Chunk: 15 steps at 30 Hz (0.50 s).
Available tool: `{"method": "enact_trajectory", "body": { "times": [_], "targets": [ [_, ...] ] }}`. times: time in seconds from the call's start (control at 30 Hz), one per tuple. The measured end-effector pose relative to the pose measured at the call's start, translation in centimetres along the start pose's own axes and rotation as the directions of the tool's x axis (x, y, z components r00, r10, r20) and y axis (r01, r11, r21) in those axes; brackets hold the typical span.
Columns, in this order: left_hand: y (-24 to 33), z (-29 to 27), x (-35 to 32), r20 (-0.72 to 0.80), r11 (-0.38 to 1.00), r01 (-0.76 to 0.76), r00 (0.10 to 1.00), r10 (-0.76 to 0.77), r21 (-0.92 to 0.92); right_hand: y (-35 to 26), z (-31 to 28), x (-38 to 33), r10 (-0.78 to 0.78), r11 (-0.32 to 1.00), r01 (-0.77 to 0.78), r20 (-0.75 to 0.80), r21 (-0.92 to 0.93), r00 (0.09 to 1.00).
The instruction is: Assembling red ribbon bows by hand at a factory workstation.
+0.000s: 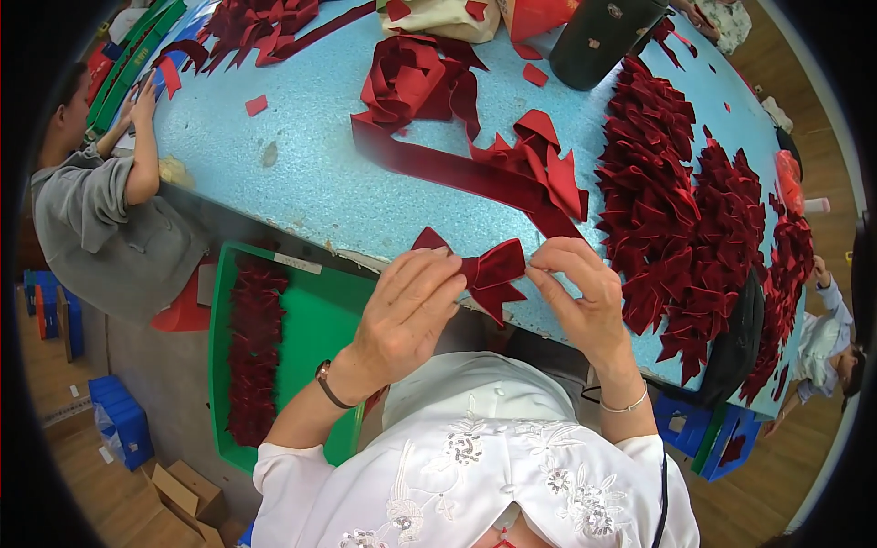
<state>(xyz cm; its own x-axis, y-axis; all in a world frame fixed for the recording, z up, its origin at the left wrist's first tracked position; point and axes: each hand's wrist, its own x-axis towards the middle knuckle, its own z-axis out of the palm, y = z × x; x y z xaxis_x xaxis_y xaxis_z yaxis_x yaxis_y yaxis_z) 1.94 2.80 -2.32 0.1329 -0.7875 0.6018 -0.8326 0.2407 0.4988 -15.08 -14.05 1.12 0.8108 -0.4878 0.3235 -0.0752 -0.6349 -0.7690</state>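
The left hand is curled, fingers nearly closed over the left part of a dark red bow; its fingertips are partly hidden, so the exact grip there is hard to tell. The right hand pinches the bow's right edge between thumb and forefinger, its other fingers loosely bent. The bow is in front of the person, at the near edge of the blue worktop. Just beyond it a long ribbon curves across the surface, ending in folded loops. A broad heap of bows crowds the right side, with a black bag hanging over the near edge there and a dark bottle behind. To the left, below the worktop, the left forearm overlaps a green crate holding a row of bows. A co-worker in grey is at the far left.
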Motion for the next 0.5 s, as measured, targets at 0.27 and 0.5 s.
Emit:
{"method": "enact_trajectory", "body": {
  "times": [0.27,0.5],
  "targets": [
    [1.3,1.6,0.1,0.153,0.993,0.021,0.987,-0.039,0.119,0.9,3.4,1.1,-0.183,0.963,0.184,0.027,-0.195,0.983],
    [0.7,1.9,-0.6,0.171,0.992,0.012,0.985,-0.034,0.128,1.0,2.9,2.4,-0.131,0.962,0.161,0.147,-0.220,0.980]
  ]
}}
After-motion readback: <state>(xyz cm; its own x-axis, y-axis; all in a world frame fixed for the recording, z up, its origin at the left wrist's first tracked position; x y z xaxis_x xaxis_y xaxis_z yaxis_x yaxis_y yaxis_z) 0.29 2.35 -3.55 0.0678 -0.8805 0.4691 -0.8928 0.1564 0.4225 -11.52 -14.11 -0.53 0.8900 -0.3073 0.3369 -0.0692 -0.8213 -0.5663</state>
